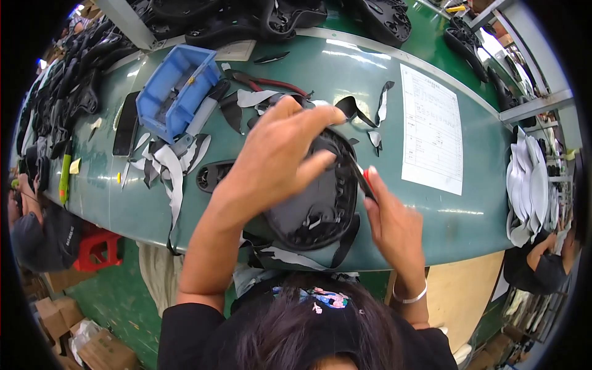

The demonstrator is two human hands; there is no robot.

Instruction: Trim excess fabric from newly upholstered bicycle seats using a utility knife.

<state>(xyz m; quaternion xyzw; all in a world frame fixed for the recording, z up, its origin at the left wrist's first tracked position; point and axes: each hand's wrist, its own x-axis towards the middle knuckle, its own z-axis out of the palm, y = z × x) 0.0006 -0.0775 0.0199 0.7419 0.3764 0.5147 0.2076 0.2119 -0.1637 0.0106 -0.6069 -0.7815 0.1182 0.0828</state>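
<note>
A black moulded shell (308,209) lies on the green table, its hollow side up, with a row of notches along its rim. A narrower black arm of it reaches out to the left. My left hand (277,148) is over its upper left part, thumb and forefinger spread apart; the other fingers are partly hidden. My right hand (394,228), at the shell's right edge, is closed around a slim black knife (365,183) with a red part. The knife's tip is against or close to the rim; I cannot tell which. Black-and-white trimmed strips (169,161) lie about the shell.
A blue bin (177,92) stands at the upper left, beside a black phone (126,123). Red-handled pliers (265,81) lie behind my left hand. A printed sheet (431,129) is at the right. A green cutter (65,179) lies far left. Black shells (265,21) line the back.
</note>
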